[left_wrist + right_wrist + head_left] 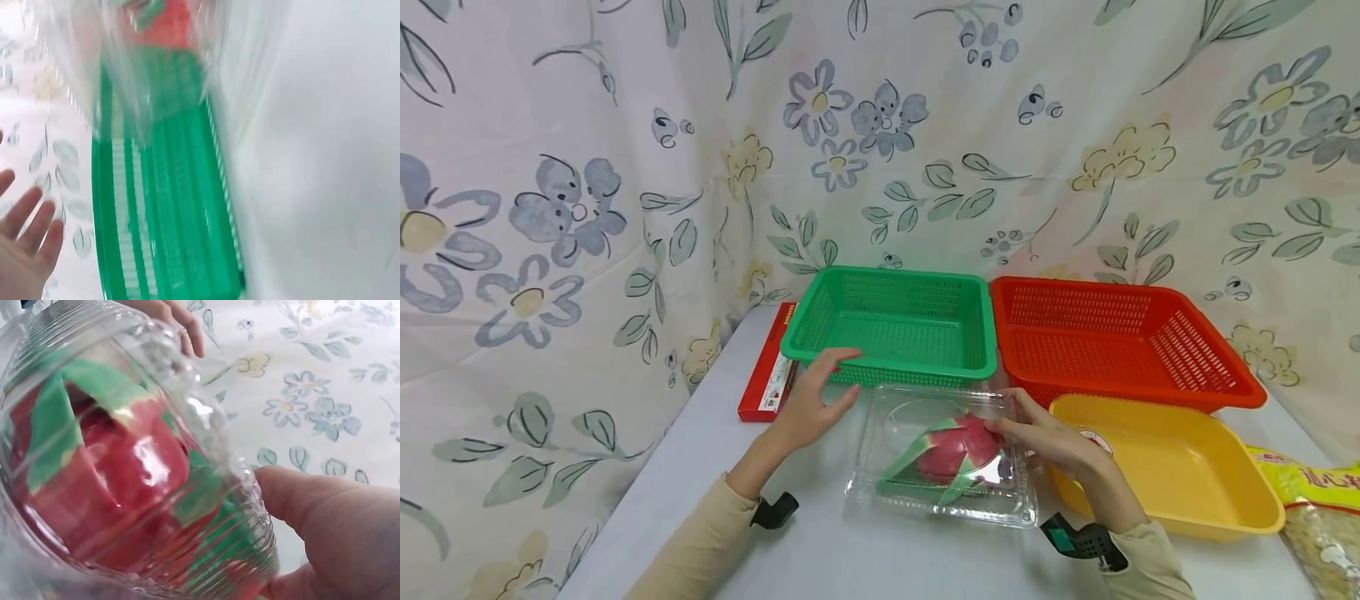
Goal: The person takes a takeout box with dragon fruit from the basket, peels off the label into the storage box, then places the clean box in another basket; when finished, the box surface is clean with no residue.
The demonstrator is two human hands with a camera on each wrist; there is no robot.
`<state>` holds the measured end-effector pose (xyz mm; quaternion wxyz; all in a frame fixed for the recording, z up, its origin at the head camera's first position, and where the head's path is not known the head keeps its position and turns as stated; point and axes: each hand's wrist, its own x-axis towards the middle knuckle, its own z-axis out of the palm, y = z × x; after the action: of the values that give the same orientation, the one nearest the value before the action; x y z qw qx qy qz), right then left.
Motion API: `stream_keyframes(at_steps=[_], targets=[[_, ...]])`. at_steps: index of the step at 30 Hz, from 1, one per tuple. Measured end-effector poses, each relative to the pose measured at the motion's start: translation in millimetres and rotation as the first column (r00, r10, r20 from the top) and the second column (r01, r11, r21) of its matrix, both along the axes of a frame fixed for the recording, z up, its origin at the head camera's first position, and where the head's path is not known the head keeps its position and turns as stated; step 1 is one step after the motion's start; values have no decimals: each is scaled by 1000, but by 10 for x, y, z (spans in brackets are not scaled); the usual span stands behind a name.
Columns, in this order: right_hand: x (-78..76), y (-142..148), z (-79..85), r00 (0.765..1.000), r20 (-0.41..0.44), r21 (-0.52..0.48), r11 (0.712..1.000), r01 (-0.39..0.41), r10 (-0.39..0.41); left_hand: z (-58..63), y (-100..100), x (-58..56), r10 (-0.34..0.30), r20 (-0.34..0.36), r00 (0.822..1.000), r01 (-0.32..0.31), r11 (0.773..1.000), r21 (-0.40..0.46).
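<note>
My right hand [1052,437] grips the right side of a clear plastic clamshell box [887,425], its thumb on the near face. Inside lies a red dragon fruit [958,450] with green scales, seen close through the ribbed plastic in the right wrist view [137,456]. To the left of the box, my left hand [812,408] is raised with fingers spread, touching nothing. The left wrist view shows the left hand's fingers [37,231] extended beside the green basket [181,206], and the box blurred above it.
A green basket [887,375] stands behind the box, with a red basket [1120,292] to its right. A yellow basin [1180,458] sits at front right, beside a yellow-topped bag [1326,517]. Left of the green basket lies a flat red box [767,367]. Floral cloth [925,167] hangs behind.
</note>
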<state>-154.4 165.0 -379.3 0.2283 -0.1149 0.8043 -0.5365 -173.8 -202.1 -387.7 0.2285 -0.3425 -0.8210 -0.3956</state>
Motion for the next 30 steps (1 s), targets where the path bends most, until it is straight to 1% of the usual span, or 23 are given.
stream_keyframes(at_steps=[2,4,7,9,11,15,21,23,26,30], targets=[[2,-4,-4,1000,-1,-8,1000,-4,4,14,-84,-53,83,-52,995,-81,996,39],[5,-7,-8,1000,0,-8,1000,-6,6,17,-156,-97,170,-67,983,-167,984,55],[6,-7,-19,1000,3,-10,1000,-7,7,-13,-241,-169,272,-59,960,-269,962,47],[2,-8,-28,1000,7,-15,1000,-8,8,-40,-276,-211,309,-50,950,-307,951,38],[-5,-12,-38,1000,11,-17,1000,-9,9,-66,-297,-246,329,-42,944,-327,944,30],[-22,-37,-54,1000,20,-21,1000,-12,12,-111,-311,-293,349,-30,937,-349,937,14],[-46,-77,-74,999,34,-28,999,-17,18,-153,-318,-319,389,14,921,-389,921,-20],[-61,-82,-74,999,32,-19,1000,-6,6,-159,-319,-340,401,18,916,-400,916,-27],[-78,-100,-98,1000,31,-41,999,5,-4,-183,-327,-367,432,20,902,-431,901,-37],[-94,-147,-177,1000,2,-133,991,-16,16,-232,-344,-383,480,50,876,-479,877,-34]])
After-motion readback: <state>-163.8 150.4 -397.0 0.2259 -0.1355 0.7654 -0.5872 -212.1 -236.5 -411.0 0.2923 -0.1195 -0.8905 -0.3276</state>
